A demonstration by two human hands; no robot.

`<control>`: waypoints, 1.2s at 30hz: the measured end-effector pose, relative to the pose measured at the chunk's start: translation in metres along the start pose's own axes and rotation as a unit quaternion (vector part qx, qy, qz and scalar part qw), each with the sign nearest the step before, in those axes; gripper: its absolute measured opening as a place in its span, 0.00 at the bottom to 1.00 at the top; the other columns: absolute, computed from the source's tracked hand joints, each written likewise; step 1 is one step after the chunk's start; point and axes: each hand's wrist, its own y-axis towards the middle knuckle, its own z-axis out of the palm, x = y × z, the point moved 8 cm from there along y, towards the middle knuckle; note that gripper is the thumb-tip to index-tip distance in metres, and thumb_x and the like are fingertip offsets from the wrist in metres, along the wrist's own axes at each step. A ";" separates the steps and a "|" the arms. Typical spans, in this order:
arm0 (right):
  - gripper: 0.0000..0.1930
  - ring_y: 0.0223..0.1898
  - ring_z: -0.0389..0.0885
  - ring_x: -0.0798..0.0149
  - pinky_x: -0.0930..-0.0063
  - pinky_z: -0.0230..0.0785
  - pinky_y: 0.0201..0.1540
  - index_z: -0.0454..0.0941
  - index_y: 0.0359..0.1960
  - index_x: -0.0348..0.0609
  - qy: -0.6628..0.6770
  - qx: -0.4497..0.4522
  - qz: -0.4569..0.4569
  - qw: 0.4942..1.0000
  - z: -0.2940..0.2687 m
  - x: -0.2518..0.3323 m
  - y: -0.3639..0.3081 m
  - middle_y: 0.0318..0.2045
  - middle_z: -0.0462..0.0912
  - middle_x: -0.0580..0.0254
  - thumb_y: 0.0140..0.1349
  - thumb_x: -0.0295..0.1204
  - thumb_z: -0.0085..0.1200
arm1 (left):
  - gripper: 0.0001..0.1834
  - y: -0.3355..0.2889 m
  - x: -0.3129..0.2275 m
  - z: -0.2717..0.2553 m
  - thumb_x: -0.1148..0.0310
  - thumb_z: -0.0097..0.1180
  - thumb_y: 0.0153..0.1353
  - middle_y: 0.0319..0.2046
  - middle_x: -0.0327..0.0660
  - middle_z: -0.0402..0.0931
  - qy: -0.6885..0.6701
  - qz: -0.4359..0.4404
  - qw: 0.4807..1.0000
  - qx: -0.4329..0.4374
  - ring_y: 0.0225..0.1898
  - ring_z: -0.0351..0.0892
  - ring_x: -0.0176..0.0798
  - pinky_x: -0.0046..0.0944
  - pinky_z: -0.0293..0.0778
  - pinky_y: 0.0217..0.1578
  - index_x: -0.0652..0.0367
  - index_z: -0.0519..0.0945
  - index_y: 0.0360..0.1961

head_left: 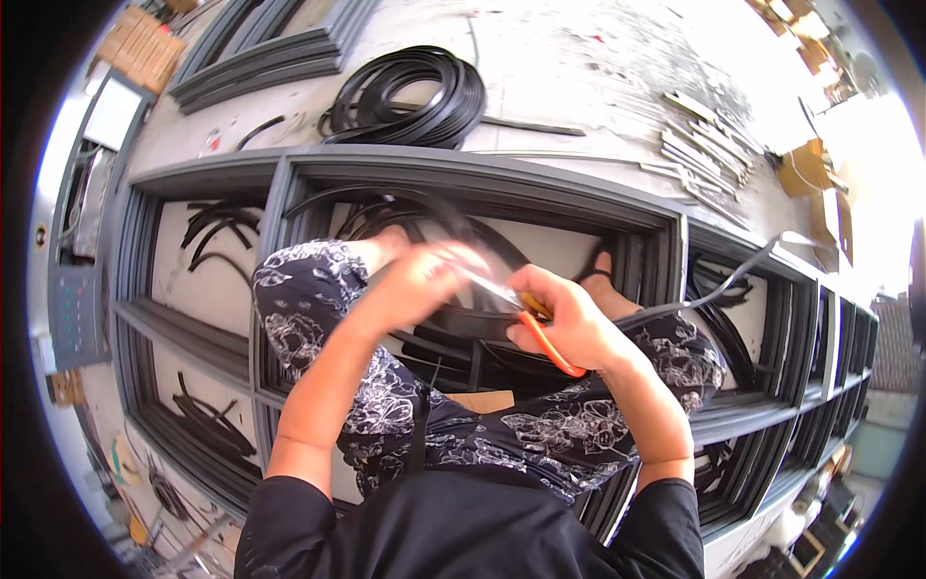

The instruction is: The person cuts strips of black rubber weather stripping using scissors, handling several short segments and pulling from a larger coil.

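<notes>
My right hand (571,323) is closed around the handles of orange-handled shears (548,349). Their metal blades point left toward my other hand and are blurred. My left hand (424,282) is smeared by motion just beside the blade tips, so what its fingers hold is unclear. A dark rubber strip (415,196) arcs from the left, passing behind that hand. Another grey strip (694,301) curves away to the right from near my right wrist. Below both hands, more black strips (502,355) lie inside the frame.
Stacked dark grey frames (482,172) surround my legs, with crossbars left and right. Cut black strips (224,224) lie in the left opening. Beyond the frames sits a coil of black strip (424,96). Metal bars (704,145) lie at the far right, near a cardboard box (808,172).
</notes>
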 end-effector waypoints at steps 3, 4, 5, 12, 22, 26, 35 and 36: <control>0.18 0.28 0.71 0.69 0.75 0.67 0.34 0.70 0.41 0.39 0.036 0.038 0.016 0.999 0.018 -0.017 0.004 0.24 0.74 0.62 0.47 0.23 0.59 | 0.13 -0.030 -0.026 0.032 0.66 0.50 0.62 0.35 0.45 0.78 0.033 0.004 0.998 0.057 0.39 0.77 0.42 0.37 0.71 0.42 0.61 0.77 0.44; 0.18 0.28 0.73 0.67 0.74 0.68 0.35 0.71 0.41 0.39 -0.005 0.026 -0.008 1.000 0.021 -0.015 0.006 0.25 0.75 0.60 0.47 0.23 0.59 | 0.13 -0.035 -0.030 0.038 0.66 0.50 0.62 0.36 0.47 0.78 0.028 0.029 0.997 0.072 0.39 0.77 0.44 0.38 0.71 0.42 0.61 0.76 0.45; 0.17 0.28 0.75 0.65 0.73 0.69 0.35 0.71 0.41 0.39 -0.045 0.012 -0.032 0.998 0.023 -0.012 0.006 0.25 0.76 0.58 0.47 0.23 0.59 | 0.14 -0.038 -0.028 0.042 0.66 0.51 0.61 0.35 0.46 0.78 0.020 0.021 0.997 0.075 0.38 0.78 0.44 0.39 0.71 0.41 0.61 0.76 0.45; 0.17 0.30 0.78 0.60 0.71 0.70 0.36 0.71 0.40 0.39 -0.079 0.014 -0.007 0.997 0.019 -0.022 -0.001 0.27 0.77 0.56 0.46 0.24 0.59 | 0.16 -0.034 -0.009 0.060 0.68 0.52 0.53 0.32 0.45 0.78 -0.008 -0.064 0.992 0.111 0.35 0.77 0.39 0.38 0.70 0.39 0.63 0.77 0.42; 0.20 0.34 0.71 0.73 0.80 0.66 0.38 0.69 0.45 0.40 -0.067 -0.280 -0.020 0.957 -0.018 -0.047 -0.058 0.31 0.73 0.66 0.50 0.21 0.61 | 0.09 -0.038 0.034 0.039 0.68 0.55 0.57 0.25 0.33 0.74 -0.165 -0.157 0.973 -0.032 0.28 0.70 0.24 0.26 0.67 0.32 0.63 0.76 0.33; 0.15 0.28 0.69 0.76 0.80 0.65 0.34 0.69 0.39 0.40 0.189 -0.120 0.139 0.965 0.046 -0.098 -0.097 0.25 0.71 0.70 0.57 0.35 0.58 | 0.09 -0.040 0.047 0.026 0.68 0.54 0.59 0.24 0.33 0.75 -0.151 -0.175 0.970 -0.072 0.27 0.72 0.24 0.26 0.69 0.32 0.63 0.76 0.34; 0.18 0.27 0.65 0.77 0.81 0.62 0.32 0.70 0.42 0.41 0.221 -0.073 0.150 0.961 0.084 -0.106 -0.060 0.24 0.69 0.72 0.58 0.40 0.58 | 0.06 -0.039 0.046 0.038 0.71 0.53 0.60 0.25 0.33 0.75 -0.155 -0.168 0.971 -0.073 0.28 0.73 0.23 0.25 0.70 0.32 0.64 0.76 0.34; 0.19 0.27 0.65 0.77 0.81 0.62 0.32 0.70 0.42 0.41 0.208 -0.076 0.138 0.965 0.083 -0.104 -0.056 0.24 0.69 0.72 0.58 0.41 0.58 | 0.06 -0.039 0.045 0.037 0.72 0.53 0.60 0.26 0.33 0.75 -0.158 -0.169 0.970 -0.078 0.28 0.73 0.24 0.25 0.70 0.33 0.64 0.76 0.34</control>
